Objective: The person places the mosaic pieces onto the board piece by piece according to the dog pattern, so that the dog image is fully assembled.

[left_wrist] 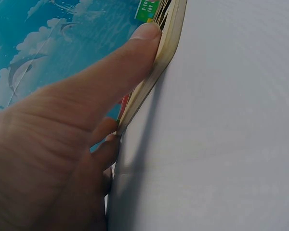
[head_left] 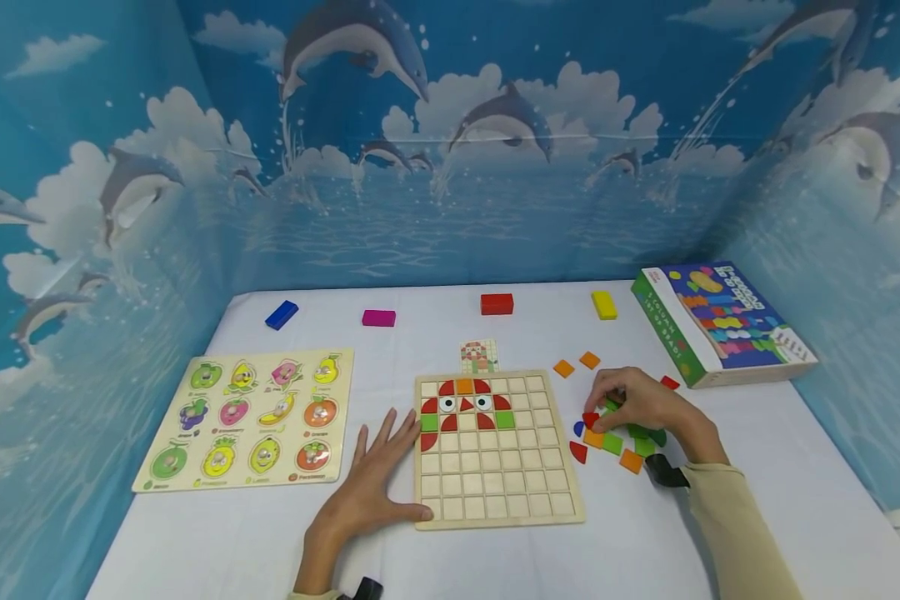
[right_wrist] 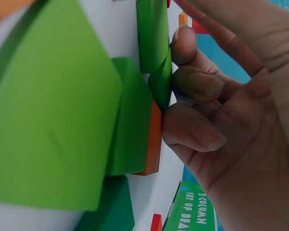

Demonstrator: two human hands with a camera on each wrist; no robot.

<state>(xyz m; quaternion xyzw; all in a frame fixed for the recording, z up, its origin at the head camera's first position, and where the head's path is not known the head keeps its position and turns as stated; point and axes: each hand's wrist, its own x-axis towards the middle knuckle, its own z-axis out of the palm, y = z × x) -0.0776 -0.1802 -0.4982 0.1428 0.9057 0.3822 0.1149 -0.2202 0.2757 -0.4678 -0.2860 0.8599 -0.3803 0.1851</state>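
A wooden grid board (head_left: 495, 483) lies in the middle of the white table, with red, orange and green pieces and two eye pieces set in its upper left cells. My left hand (head_left: 375, 479) lies along the board's left side, fingers spread, the thumb touching its lower left corner. In the left wrist view the thumb (left_wrist: 120, 57) presses against the board's edge (left_wrist: 171, 41). Right of the board, my right hand (head_left: 637, 404) pinches a small red piece (head_left: 591, 419) between thumb and index finger, above loose green pieces (right_wrist: 53, 115) and orange ones (head_left: 632, 461).
A small pattern card (head_left: 479, 356) lies behind the board. To the left is a fruit puzzle board (head_left: 251, 421). Blue (head_left: 282, 315), magenta (head_left: 378, 318), red (head_left: 497, 304) and yellow (head_left: 603, 305) blocks line the back. A bead set box (head_left: 727, 325) stands at the right.
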